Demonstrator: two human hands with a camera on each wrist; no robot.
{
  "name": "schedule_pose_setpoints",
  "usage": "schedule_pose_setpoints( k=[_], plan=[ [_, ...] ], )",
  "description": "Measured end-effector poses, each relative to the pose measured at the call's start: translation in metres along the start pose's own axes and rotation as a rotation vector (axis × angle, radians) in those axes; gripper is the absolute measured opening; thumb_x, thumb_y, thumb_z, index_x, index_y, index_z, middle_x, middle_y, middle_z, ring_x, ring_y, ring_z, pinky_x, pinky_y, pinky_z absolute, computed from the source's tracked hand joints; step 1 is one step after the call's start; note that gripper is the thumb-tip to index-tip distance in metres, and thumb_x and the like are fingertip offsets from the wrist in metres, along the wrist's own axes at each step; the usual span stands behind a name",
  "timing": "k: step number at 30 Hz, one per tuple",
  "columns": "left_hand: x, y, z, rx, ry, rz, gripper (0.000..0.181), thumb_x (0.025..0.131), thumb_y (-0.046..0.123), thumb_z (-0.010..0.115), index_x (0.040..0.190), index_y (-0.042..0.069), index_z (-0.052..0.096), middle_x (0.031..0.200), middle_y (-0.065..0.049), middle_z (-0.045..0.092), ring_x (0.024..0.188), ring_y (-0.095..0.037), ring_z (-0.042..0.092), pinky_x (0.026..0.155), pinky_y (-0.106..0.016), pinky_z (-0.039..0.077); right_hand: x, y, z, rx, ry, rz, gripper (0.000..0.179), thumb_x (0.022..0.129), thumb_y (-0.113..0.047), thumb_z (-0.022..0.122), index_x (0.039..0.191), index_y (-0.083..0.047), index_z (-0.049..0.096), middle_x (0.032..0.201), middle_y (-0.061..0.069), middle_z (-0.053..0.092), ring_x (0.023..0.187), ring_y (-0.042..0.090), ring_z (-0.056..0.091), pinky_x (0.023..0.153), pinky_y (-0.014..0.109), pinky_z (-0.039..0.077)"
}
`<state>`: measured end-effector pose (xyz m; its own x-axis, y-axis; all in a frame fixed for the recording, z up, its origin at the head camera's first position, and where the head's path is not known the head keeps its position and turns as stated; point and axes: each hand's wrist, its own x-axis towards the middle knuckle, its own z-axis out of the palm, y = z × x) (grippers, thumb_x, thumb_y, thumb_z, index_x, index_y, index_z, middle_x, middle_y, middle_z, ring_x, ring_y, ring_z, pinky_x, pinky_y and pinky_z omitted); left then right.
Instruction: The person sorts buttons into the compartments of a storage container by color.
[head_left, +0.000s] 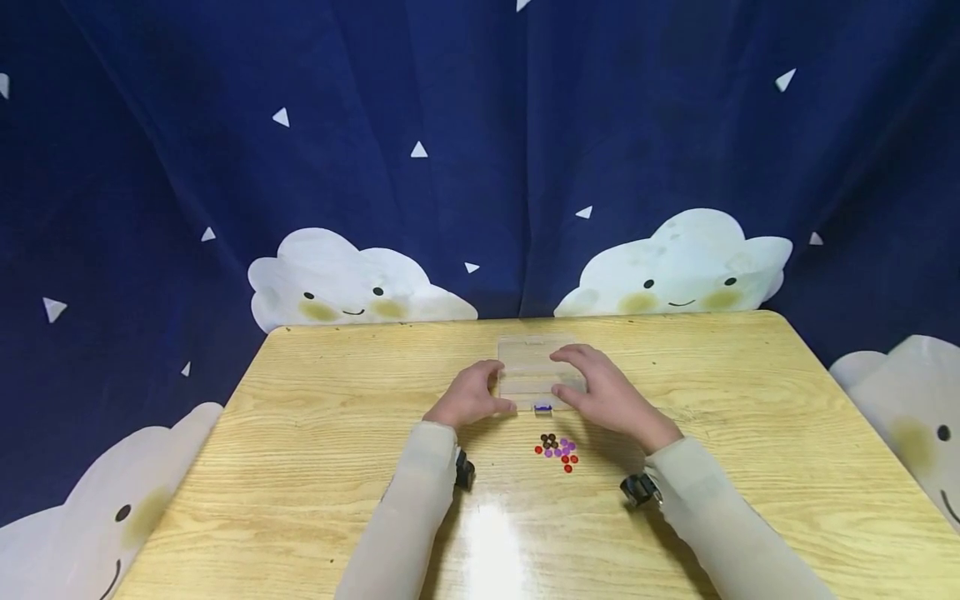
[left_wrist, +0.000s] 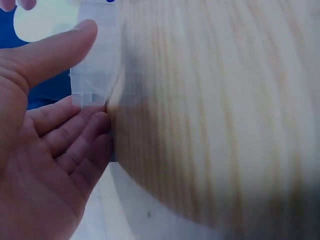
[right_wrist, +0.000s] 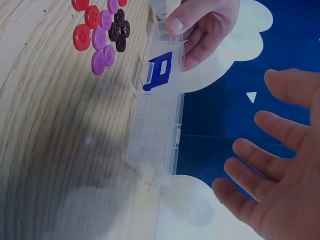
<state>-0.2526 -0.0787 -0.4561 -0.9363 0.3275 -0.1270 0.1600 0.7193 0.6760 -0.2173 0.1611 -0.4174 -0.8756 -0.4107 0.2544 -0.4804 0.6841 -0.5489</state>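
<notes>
The left hand, thumb and fingers parted, is at the clear box's left end; the right hand spreads loosely by its right. Buttons dot the counter.

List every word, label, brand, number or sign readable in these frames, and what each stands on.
None readable.
Clear box and its blue latch: no lettering visible.
Buttons: none seen.
Dark blue curtain: printed clouds and triangles only, no text.
Black wrist devices: too small to tell whether they bear any marking.
</notes>
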Motion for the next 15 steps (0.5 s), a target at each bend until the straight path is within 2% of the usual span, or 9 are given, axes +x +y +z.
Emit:
schedule_pose_setpoints(
  k=[7, 15],
  plan=[
    [-0.002, 0.000, -0.002, -0.007, -0.009, -0.044, 0.081, 0.081, 0.030, 0.083, 0.149, 0.010, 0.044, 0.140, -0.012, 0.057, 0.127, -0.028, 0.055, 0.107, -0.044, 0.045, -0.004, 0.000, -0.003, 0.009, -0.020, -0.005, 0.046, 0.093, -0.021, 0.068, 0.135, -0.005, 0.057, 0.140, 0.019, 0.054, 0.132, 0.040, 0.049, 0.110, 0.058, 0.039],
    [-0.001, 0.000, -0.001, -0.028, -0.023, -0.021, 0.081, 0.081, 0.029, 0.082, 0.149, 0.010, 0.043, 0.141, -0.012, 0.056, 0.127, -0.027, 0.054, 0.107, -0.044, 0.045, -0.014, 0.004, -0.005, -0.021, -0.044, -0.010, 0.044, 0.093, -0.020, 0.067, 0.134, -0.005, 0.058, 0.141, 0.017, 0.055, 0.132, 0.039, 0.050, 0.110, 0.057, 0.039]
  ],
)
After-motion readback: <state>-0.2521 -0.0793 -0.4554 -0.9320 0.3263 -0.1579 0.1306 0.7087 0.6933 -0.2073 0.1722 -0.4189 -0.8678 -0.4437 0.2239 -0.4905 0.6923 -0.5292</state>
